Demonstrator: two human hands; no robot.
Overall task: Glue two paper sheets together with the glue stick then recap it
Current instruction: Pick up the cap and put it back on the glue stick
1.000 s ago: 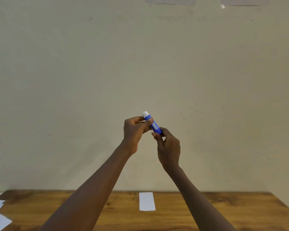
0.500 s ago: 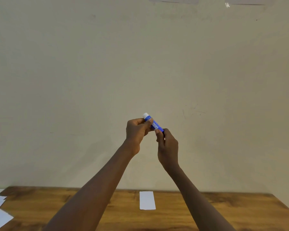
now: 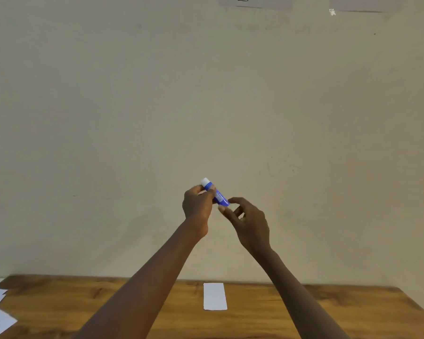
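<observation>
glue stick (image 3: 216, 194): glossy blue plastic | table (image 3: 304, 314): grained wood | sheet (image 3: 214, 296): matt white paper

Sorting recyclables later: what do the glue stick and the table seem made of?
Glue stick: likely smooth plastic, with a uniform blue body and white end. Table: wood or wood-look laminate, with brown grain streaks and a matte finish; I cannot tell which.

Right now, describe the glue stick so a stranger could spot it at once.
Look above the wooden table, in front of the bare wall. Between both raised hands is the glue stick: a small, tilted blue tube with a white end, the only blue thing here.
</observation>
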